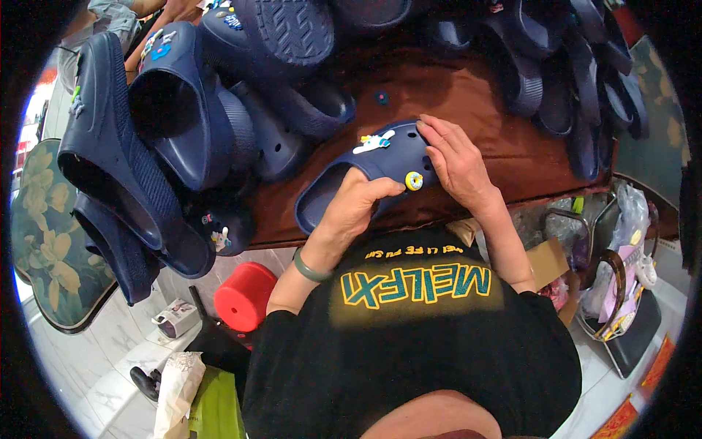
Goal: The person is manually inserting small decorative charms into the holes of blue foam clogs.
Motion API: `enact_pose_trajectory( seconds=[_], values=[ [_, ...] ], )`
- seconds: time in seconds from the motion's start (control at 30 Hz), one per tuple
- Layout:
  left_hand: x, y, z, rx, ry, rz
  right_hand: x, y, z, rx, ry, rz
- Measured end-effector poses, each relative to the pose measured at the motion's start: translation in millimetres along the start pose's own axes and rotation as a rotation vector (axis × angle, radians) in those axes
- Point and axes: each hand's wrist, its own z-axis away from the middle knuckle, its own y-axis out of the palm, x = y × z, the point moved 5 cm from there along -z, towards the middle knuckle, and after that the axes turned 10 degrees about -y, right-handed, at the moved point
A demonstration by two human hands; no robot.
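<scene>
Head view, the only view we have

Item: one navy clog (398, 156), in work, lying sole down or nearly so on the brown cloth (468, 88) before the person, its open heel toward lower left, its toe toward upper right

Item: left hand (349, 203), closed partway on the clog's rim, fingers inside the opening and hidden from us, thumb laid along the outside, its tip at the yellow ring-shaped charm (414, 181); a greenish bracelet (313, 268) on the wrist

Item: right hand (462, 159), loosely bent over the toe, fingers together, fingertips at the far edge; whether it grips or only steadies, we cannot tell

Item: white figure charm (374, 141), on the clog's upper, near the opening; dark vent holes beyond it

Item: small blue flower charm (382, 97), loose on the cloth, apart from the clog

Item: navy clogs stacked to the left (99, 110), some with charms; more heaped to the right (523, 95)

Item: red stool (238, 296), below the table at left

Handling note: we judge the step to be seating the yellow charm; best done with the inside fingers backing the upper directly beneath it, the thumb pressing squarely, and the right hand bracing the toe without covering the hole
</scene>
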Motion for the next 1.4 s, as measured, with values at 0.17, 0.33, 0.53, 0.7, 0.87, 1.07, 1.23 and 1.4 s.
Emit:
enact_pose_trajectory(
  seconds=[0.17, 0.33, 0.53, 0.7, 0.87, 1.07, 1.23, 1.4],
  values=[
    [2, -2, -4, 0.033, 0.011, -0.022, 0, -1, -1, -0.023, -0.006, 0.058],
    [3, -4, -4, 0.029, 0.009, -0.066, -3, 3, 1, -0.05, -0.028, 0.042],
    [1, -3, -7, 0.014, 0.015, -0.09, -11, 5, 6, -0.115, -0.039, -0.019],
    [-3, 1, -4, 0.053, -0.03, -0.014, -6, -2, 7, -0.028, -0.027, -0.15],
    [3, 2, -3, 0.113, -0.106, 0.057, -9, -4, 8, 0.195, 0.136, -0.363],
    [8, 0, -4, 0.065, -0.082, 0.051, 4, 0, 7, -0.065, 0.035, -0.06],
    [6, -2, -6, 0.08, -0.052, 0.032, 5, 2, 8, -0.162, 0.064, -0.045],
    [7, -4, -9, 0.069, -0.043, -0.018, 3, 6, 10, -0.249, 0.106, -0.076]
  ],
)
